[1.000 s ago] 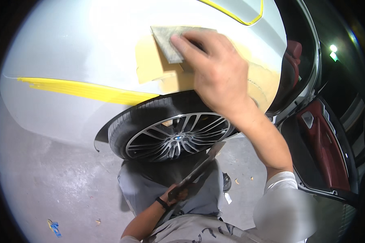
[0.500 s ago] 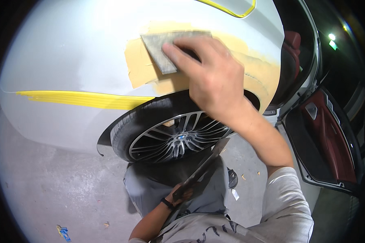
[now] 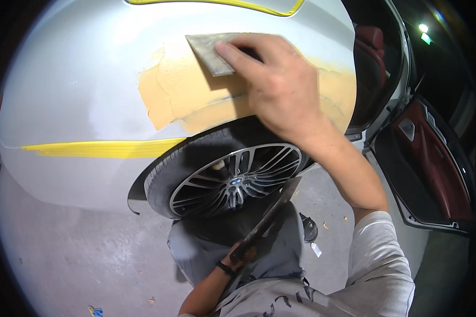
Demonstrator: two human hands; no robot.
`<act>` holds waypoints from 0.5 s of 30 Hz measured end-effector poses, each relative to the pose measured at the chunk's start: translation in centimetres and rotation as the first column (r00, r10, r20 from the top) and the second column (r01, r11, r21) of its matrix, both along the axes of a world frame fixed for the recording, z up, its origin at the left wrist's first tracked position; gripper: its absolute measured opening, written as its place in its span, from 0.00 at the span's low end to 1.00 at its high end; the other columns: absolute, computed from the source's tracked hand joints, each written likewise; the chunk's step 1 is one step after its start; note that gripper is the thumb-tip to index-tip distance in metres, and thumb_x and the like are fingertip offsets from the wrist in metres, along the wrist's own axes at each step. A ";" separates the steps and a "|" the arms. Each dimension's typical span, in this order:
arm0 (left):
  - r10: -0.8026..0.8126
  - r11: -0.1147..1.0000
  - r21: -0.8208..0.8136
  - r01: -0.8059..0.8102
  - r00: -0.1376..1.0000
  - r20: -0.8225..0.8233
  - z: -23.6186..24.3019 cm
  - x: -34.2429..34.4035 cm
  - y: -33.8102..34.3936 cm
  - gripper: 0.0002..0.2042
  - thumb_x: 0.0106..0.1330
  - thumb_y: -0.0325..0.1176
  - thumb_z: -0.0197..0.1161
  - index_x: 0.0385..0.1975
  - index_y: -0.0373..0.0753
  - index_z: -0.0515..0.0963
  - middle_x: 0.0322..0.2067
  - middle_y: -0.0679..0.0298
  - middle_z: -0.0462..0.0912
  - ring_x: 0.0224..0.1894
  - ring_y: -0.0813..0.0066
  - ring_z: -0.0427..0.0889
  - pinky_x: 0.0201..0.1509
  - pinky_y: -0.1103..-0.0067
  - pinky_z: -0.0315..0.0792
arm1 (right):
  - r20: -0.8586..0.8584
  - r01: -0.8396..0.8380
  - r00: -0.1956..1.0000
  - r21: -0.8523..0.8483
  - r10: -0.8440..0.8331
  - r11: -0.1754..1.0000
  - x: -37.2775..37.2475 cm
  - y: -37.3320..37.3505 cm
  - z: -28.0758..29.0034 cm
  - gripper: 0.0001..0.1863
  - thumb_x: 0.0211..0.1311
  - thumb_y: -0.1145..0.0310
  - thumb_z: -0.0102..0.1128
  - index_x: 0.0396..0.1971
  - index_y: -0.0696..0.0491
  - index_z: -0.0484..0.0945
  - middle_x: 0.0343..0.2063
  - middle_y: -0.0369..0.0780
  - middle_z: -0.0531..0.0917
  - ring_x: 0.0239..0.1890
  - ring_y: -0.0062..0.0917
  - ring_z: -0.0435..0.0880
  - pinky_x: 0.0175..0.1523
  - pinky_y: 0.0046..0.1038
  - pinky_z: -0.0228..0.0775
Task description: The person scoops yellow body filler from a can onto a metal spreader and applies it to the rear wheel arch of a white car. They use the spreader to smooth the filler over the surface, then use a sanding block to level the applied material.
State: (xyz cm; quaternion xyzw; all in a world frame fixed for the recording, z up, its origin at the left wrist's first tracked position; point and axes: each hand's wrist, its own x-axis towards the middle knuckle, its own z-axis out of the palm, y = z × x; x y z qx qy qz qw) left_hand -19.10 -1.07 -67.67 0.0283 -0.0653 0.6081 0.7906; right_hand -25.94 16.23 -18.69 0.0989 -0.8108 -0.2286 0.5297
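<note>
My right hand (image 3: 283,92) is closed around a flat grey putty spreader (image 3: 203,48), held over the car's rear panel above the wheel arch. Beige body filler (image 3: 180,95) covers a broad patch around the arch, with ridges toward its left side. The spreader casts a shadow on it; whether its far edge touches the surface is hidden by my hand. Low by my lap, my left hand (image 3: 242,256) grips a thin dark board (image 3: 272,211), seen nearly edge-on and tilted up toward the wheel. Part of that hand lies behind the board.
Yellow masking tape (image 3: 106,149) runs along the panel left of the tyre (image 3: 161,179), and more tape (image 3: 222,4) frames an outline above. The spoked wheel (image 3: 235,182) is close before my knees. An open car door (image 3: 433,169) stands at right. Scraps lie on the grey floor (image 3: 90,248).
My right hand and the spreader have moved up and to the right across the panel, uncovering more filler at the left. The view has shifted slightly. My left hand still holds the board low.
</note>
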 end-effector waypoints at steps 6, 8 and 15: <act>-0.002 0.988 -0.154 -0.023 0.987 -0.159 1.6 -0.3 -0.6 0.27 0.78 0.32 0.53 0.72 0.24 0.62 0.20 0.74 0.67 0.19 0.84 0.67 0.21 0.85 0.62 | 0.032 -0.039 0.999 0.046 0.038 0.998 1.3 -0.8 -5.1 0.20 0.52 0.72 0.64 0.48 0.53 0.87 0.46 0.40 0.86 0.49 0.35 0.85 0.54 0.40 0.83; -0.021 0.982 -0.189 -0.017 0.980 -0.196 1.9 -0.4 -0.7 0.27 0.78 0.32 0.53 0.72 0.24 0.62 0.20 0.74 0.67 0.19 0.84 0.67 0.21 0.84 0.62 | 0.078 -0.046 0.996 0.048 0.042 0.998 2.6 -1.2 -6.2 0.22 0.52 0.69 0.66 0.50 0.52 0.88 0.47 0.40 0.86 0.50 0.35 0.85 0.57 0.45 0.82; -0.044 0.986 -0.167 0.020 0.989 -0.142 1.6 -0.2 -0.7 0.26 0.79 0.33 0.53 0.72 0.25 0.63 0.19 0.74 0.68 0.18 0.83 0.67 0.21 0.83 0.61 | 0.053 -0.052 0.997 0.006 0.052 0.999 1.8 -2.1 -6.2 0.19 0.51 0.71 0.68 0.47 0.51 0.90 0.46 0.38 0.86 0.50 0.32 0.85 0.57 0.43 0.83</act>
